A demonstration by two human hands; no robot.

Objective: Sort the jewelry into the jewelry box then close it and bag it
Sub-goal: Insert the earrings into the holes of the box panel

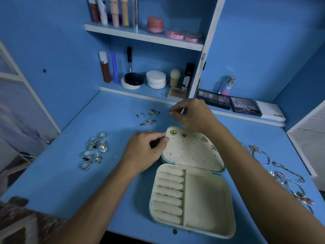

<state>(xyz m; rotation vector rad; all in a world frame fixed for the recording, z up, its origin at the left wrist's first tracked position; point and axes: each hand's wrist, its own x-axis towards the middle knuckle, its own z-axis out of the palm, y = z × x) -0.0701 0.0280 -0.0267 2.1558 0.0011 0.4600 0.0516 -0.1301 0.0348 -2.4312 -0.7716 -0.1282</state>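
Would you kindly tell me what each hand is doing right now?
Left hand: grips the raised lid of the cream fabric-lined jewelry box.
Right hand: fingers pinched together; whatever they hold is too small to tell.

Two bare forearms, no sleeves, bare hands (146, 152), no rings

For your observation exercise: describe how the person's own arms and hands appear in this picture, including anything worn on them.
Both forearms are bare to the frame edge, with no sleeves showing. The left hand and right hand show no rings, watch, bracelets or gloves. Fingernails are too blurred to judge.
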